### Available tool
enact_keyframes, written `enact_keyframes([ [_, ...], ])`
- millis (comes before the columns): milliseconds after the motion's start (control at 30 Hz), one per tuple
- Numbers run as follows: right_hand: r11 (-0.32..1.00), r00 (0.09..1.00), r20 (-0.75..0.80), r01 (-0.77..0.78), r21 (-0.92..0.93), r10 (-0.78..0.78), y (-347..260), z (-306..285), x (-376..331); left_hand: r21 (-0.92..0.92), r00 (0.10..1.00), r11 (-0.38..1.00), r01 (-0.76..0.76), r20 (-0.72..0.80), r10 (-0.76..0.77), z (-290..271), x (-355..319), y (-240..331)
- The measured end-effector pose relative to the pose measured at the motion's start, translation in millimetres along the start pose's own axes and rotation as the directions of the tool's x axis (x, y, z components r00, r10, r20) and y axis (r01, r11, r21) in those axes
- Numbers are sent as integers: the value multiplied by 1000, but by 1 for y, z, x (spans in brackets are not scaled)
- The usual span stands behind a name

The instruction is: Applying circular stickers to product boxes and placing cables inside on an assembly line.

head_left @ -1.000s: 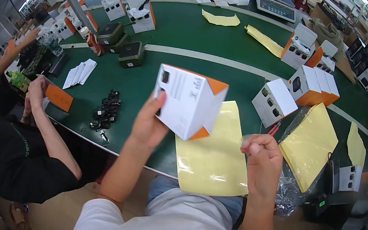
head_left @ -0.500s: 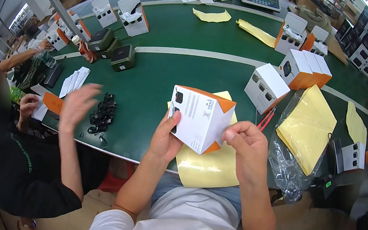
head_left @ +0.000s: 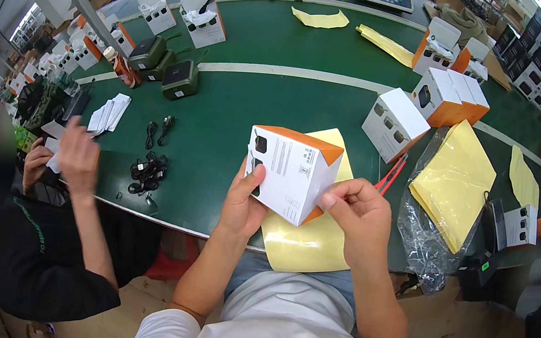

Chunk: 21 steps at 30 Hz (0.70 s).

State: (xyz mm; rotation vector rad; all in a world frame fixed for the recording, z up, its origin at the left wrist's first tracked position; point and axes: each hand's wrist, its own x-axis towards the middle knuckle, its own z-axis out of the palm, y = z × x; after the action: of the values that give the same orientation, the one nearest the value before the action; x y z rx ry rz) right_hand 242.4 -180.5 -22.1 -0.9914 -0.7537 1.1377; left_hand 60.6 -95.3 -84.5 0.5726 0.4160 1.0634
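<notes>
A white box (head_left: 290, 172) with orange end panels and printed dark device pictures is held tilted in front of my body. My left hand (head_left: 243, 200) grips it from the left side, thumb on the printed face. At its lower right edge, my right hand (head_left: 359, 217) has thumb and forefinger pressed together, touching the box. Whatever those fingertips may hold is too small to make out. Below the box, a glossy yellow sheet (head_left: 304, 247) hangs over the table edge onto my lap.
A closed white box (head_left: 394, 126), red-handled tool (head_left: 392, 175) and yellow sheets (head_left: 455, 187) on clear plastic lie right. Black cables (head_left: 148, 173) and green devices (head_left: 180, 79) lie left. Open boxes (head_left: 203, 18) stand farther back. A co-worker's hand (head_left: 77, 157) is at left.
My right fingers have moved left against the box's edge, covering its lower orange corner. The co-worker's raised hand has moved left, and two separate cables now show above the cable pile.
</notes>
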Motion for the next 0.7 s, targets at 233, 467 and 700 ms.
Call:
enact_keyframes([
  [233,989,986,89,146,-38,-142,-11,6,-15,85,997,995,-58,-48,62,-8,6,-6],
  [467,987,971,219,-122,108,96,-9,2,-4,-120,998,991,54,39,-50,-17,4,-14],
  [700,985,972,199,-147,91,126,-6,-12,5,-130,1000,991,-1,14,3,-20,1,-8],
])
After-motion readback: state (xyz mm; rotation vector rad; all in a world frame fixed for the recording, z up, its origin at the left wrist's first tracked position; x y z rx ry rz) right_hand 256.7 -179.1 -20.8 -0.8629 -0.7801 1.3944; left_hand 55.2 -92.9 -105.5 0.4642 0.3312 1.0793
